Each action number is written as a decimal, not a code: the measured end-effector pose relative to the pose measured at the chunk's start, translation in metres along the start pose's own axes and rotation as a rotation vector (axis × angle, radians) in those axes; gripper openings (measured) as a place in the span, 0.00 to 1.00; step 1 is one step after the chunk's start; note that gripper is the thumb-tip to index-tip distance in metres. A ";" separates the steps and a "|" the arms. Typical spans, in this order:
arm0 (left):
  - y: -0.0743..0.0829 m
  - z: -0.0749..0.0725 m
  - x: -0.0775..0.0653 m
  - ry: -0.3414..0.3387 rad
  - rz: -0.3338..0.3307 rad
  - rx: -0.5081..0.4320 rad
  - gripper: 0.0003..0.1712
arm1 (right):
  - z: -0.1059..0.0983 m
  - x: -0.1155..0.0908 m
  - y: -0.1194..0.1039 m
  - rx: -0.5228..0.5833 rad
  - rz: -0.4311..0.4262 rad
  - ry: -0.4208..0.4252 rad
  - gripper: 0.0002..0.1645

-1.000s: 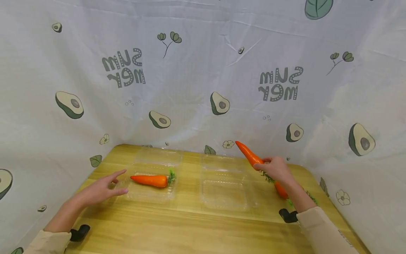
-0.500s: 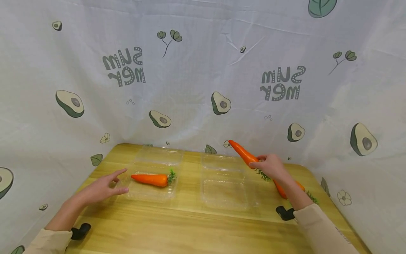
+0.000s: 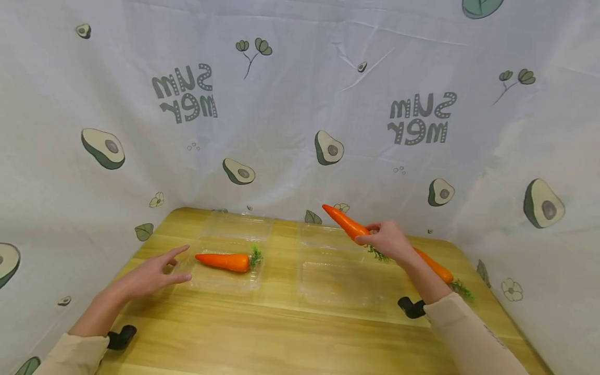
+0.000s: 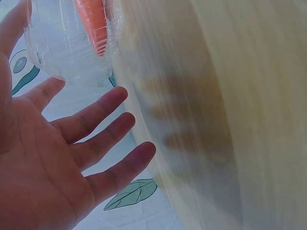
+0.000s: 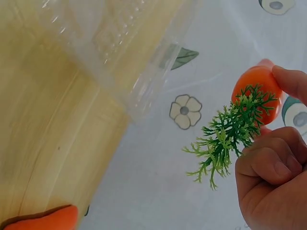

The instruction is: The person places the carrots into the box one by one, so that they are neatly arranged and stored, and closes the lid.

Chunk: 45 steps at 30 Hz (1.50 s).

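My right hand pinches an orange carrot near its thick end, its tip pointing up and to the left. Green leaves hang from that end in the right wrist view. Below and left of the hand lies an open clear plastic box with its lid folded back. On the left, my left hand has its fingers spread at the side of another open clear box, the fingertips right by its edge. A second carrot lies in that left box, leaves to the right.
Another carrot lies on the wooden table at the right, partly hidden behind my right forearm. A pale curtain with avocado prints hangs behind the table and along both sides.
My right hand has moved left with the carrot, toward the space above the right box, uncovering more of the carrot on the table. The left hand stays by the left box.
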State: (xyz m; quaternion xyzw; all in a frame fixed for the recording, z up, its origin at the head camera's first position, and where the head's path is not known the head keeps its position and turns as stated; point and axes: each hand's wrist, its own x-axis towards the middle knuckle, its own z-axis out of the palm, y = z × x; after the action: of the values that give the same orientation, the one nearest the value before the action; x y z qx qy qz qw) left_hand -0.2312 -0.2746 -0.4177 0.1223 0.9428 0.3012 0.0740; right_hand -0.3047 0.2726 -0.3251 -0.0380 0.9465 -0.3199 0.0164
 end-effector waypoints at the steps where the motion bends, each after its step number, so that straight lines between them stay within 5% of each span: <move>1: 0.000 0.000 0.000 -0.004 0.003 0.000 0.50 | 0.001 0.000 -0.001 0.003 -0.004 -0.003 0.35; 45: 0.006 0.000 0.000 0.007 -0.011 -0.011 0.50 | 0.041 0.029 -0.075 -0.080 -0.199 -0.145 0.23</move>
State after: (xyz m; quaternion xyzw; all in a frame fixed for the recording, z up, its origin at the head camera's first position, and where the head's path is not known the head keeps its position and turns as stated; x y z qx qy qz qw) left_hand -0.2302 -0.2696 -0.4140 0.1158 0.9421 0.3062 0.0730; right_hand -0.3269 0.1864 -0.3121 -0.1555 0.9465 -0.2782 0.0514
